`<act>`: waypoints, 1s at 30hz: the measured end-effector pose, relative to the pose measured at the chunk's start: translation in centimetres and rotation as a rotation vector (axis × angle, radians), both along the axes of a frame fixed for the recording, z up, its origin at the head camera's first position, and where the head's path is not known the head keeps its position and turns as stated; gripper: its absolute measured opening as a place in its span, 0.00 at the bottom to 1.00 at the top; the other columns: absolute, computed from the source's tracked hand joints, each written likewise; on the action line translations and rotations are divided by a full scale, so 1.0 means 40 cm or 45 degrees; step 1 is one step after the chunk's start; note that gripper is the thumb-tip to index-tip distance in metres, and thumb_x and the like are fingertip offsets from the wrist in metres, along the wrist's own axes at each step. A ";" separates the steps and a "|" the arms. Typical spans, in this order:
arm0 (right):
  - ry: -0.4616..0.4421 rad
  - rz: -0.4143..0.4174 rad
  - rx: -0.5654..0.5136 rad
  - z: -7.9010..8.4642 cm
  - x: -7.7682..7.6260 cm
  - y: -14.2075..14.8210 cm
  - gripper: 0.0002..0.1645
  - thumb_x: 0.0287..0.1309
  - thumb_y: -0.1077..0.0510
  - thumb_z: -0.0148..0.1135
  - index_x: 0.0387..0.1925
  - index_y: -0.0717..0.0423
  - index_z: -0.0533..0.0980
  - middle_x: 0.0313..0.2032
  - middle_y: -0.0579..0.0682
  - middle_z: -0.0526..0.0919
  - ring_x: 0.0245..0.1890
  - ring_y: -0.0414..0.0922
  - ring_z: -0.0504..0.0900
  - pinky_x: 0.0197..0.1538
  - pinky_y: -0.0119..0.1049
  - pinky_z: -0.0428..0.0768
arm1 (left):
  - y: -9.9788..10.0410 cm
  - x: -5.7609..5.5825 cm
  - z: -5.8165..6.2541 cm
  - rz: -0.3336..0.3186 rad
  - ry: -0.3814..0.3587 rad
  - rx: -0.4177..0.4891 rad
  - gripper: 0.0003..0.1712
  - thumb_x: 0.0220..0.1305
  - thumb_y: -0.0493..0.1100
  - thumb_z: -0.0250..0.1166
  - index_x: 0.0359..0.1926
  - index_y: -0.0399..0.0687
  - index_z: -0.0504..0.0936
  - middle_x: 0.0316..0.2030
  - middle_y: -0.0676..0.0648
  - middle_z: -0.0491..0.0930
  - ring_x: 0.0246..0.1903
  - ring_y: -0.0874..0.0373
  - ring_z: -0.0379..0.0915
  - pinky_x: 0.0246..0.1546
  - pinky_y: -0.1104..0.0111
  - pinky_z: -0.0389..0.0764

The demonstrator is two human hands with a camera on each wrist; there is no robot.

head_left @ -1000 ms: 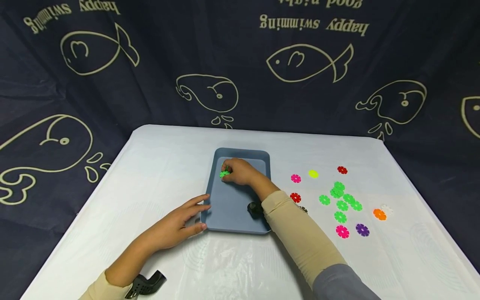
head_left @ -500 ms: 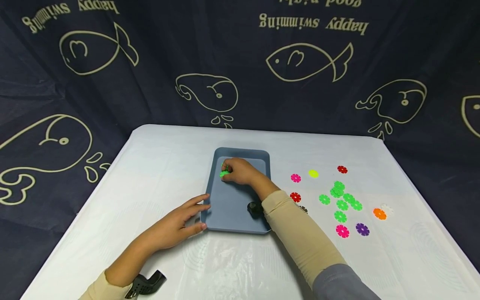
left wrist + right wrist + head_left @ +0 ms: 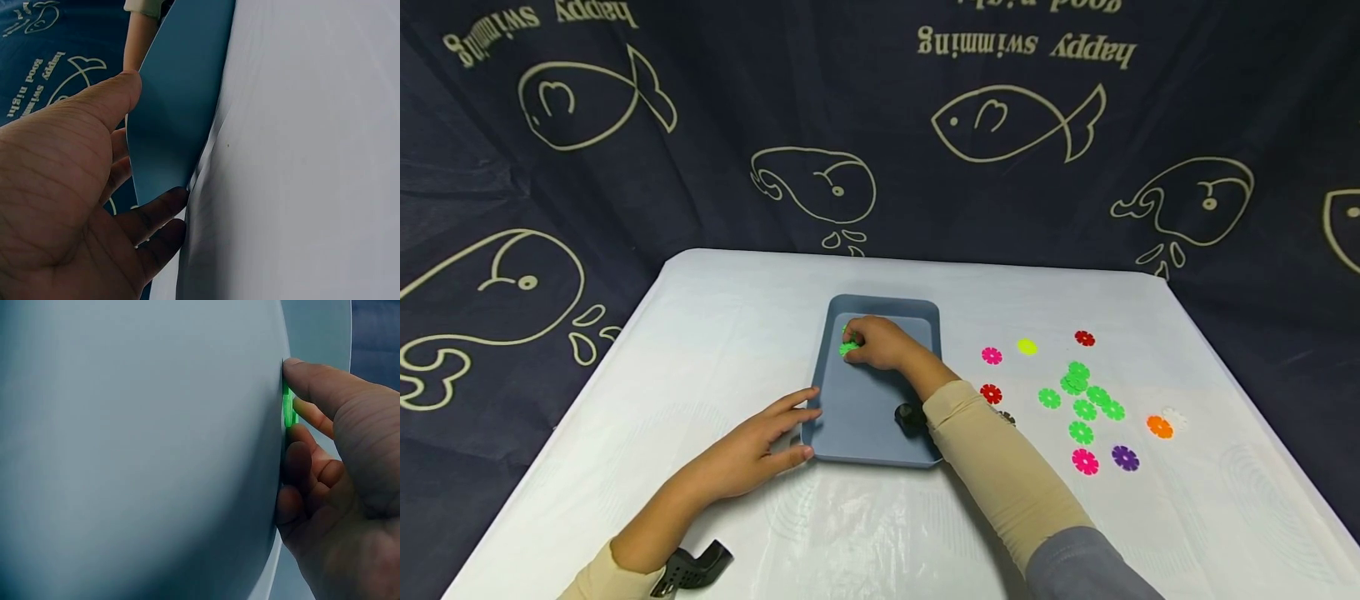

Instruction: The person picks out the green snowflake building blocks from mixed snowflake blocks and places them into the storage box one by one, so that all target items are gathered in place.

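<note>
A blue-grey rectangular tray [image 3: 865,433] lies on the white table. Inside it, near the left wall toward the far end, my right hand [image 3: 883,343] pinches a green notched plastic disc [image 3: 848,347] between thumb and fingers. In the right wrist view the green disc [image 3: 288,407] shows edge-on at the tray floor, with the thumb above it and the other fingers curled below. More green peeks out behind the index finger, mostly hidden. My left hand [image 3: 741,458] has its fingers extended, fingertips at the tray's near left edge; the left wrist view shows them along the tray's outer wall [image 3: 181,81].
Several more green discs [image 3: 1084,409] lie to the right of the tray. Around them are pink [image 3: 1085,462], red [image 3: 991,393], yellow [image 3: 1027,347], purple [image 3: 1125,458], orange [image 3: 1160,427] and white [image 3: 1176,418] discs. A dark curtain [image 3: 880,108] hangs behind the table.
A bit more green has come into sight beyond the right index finger. Both hands and the tray stay in place, and the scattered discs lie as before.
</note>
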State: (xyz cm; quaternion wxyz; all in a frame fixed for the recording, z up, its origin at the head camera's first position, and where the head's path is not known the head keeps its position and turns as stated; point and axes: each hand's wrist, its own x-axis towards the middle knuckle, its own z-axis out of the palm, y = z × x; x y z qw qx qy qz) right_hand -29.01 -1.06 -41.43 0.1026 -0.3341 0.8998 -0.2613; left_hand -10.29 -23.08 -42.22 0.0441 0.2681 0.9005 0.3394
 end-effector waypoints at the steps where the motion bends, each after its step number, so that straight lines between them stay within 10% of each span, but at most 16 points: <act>1: -0.001 0.000 0.002 0.001 0.000 0.000 0.14 0.57 0.57 0.73 0.43 0.55 0.80 0.36 0.49 0.81 0.38 0.44 0.78 0.45 0.38 0.76 | 0.000 -0.001 0.000 0.001 0.001 0.000 0.35 0.70 0.61 0.60 0.70 0.48 0.72 0.75 0.51 0.55 0.71 0.51 0.56 0.63 0.49 0.68; 30: -0.077 0.048 -0.224 0.103 0.042 0.042 0.20 0.62 0.57 0.69 0.53 0.61 0.79 0.43 0.55 0.79 0.33 0.45 0.75 0.36 0.36 0.75 | 0.003 0.001 -0.003 0.008 -0.002 0.016 0.34 0.69 0.59 0.61 0.70 0.47 0.71 0.75 0.50 0.55 0.71 0.51 0.56 0.62 0.51 0.70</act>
